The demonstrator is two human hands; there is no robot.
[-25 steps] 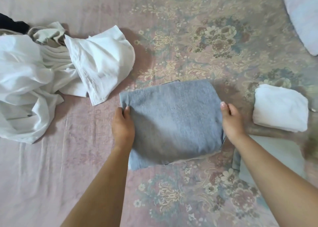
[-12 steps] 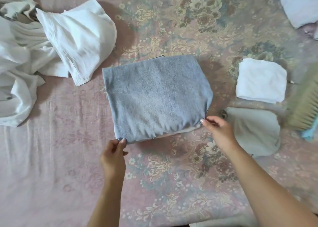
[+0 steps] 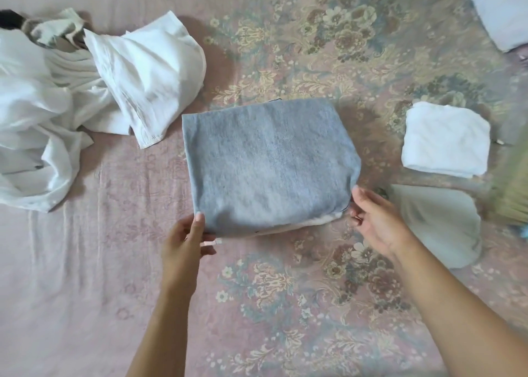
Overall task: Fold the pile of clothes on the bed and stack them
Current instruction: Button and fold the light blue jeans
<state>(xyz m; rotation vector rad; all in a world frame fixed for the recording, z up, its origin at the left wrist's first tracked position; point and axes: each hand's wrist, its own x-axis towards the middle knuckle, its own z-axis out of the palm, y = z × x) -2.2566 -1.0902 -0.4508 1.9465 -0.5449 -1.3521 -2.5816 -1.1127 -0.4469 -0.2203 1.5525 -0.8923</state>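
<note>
A grey garment, folded into a thick rectangle, lies in the middle of the bed. A white layer shows under its near edge. My left hand pinches its near-left corner, thumb on top. My right hand is at the near-right corner with relaxed fingers, and its thumb tip touches the edge. A heap of unfolded white clothes lies at the left, with a dark piece at its far end. A folded white cloth lies to the right, and a folded pale grey-green piece sits nearer, just beyond my right hand.
A blurred straw-coloured brush lies at the right edge, next to the folded pieces. A pale pillow fills the top right corner. The flowered sheet stretches bare between my arms.
My hands slid from the garment's left and right sides down to its near corners. The right hand's fingers have loosened at the corner. The garment stays folded in the same place.
</note>
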